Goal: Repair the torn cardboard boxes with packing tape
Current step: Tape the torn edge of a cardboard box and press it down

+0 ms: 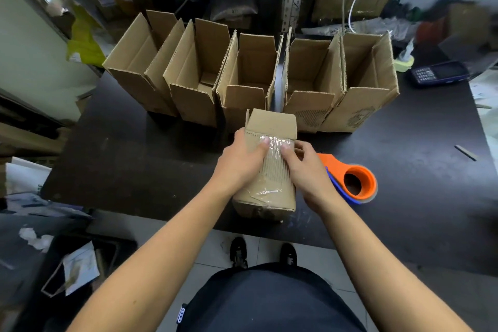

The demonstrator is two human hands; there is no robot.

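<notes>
Both hands are on the small box (pixel 265 167) lying on its side at the near edge of the dark surface (pixel 121 153), right in front of the person. The left hand (pixel 239 160) wraps its grip around the box's left side, thumb pressing down on the clear tape (pixel 275 143). The right hand (pixel 301 167) grasps the right side, its thumb rubbing the same strip flat near the far flap. Tape already runs along the top face, with another shiny patch nearer the body, so this one looks close to finished; it seems only the smoothing is left.

The orange tape dispenser (pixel 353 180) lies just beside the right hand, set down, nobody holding it.

Behind, a row of five open boxes (pixel 250 75) stands upright, flaps up, touching one another side by side. As far as I can see into them they hold nothing, though their floors are partly hidden. Whether they are mended or still waiting, I cannot tell from here.

A dark phone (pixel 439 73) sits at the far right.
</notes>
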